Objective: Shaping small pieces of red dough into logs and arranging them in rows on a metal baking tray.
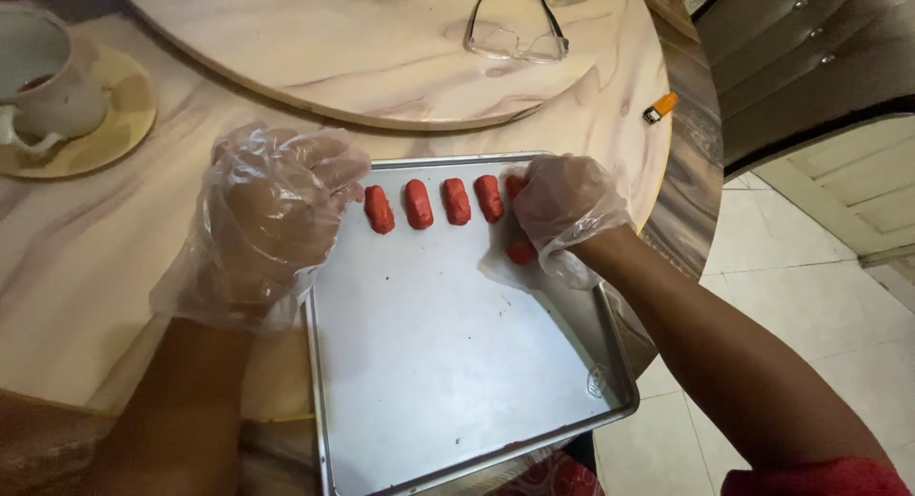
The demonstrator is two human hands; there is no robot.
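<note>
Four red dough pieces [434, 202] line the far edge of my metal tray [457, 391]; my right hand [562, 210] pinches a fifth piece [520, 252], my left hand [272, 224] rests spread-fingered on the tray's left rim. Glasses [515, 40], cup [48, 77] and an orange lighter [660, 107] sit beyond; most of the tray is bare.

Dim warm light (edges bent)

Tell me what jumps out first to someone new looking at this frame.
A row of red oblong pieces lines the far end of a metal baking tray on the marble table. Both hands wear loose clear plastic gloves: the right hand rests on the pieces at the row's right end, and the left hand lies at the tray's left edge. Clear glasses lie on the round turntable beyond.
</note>
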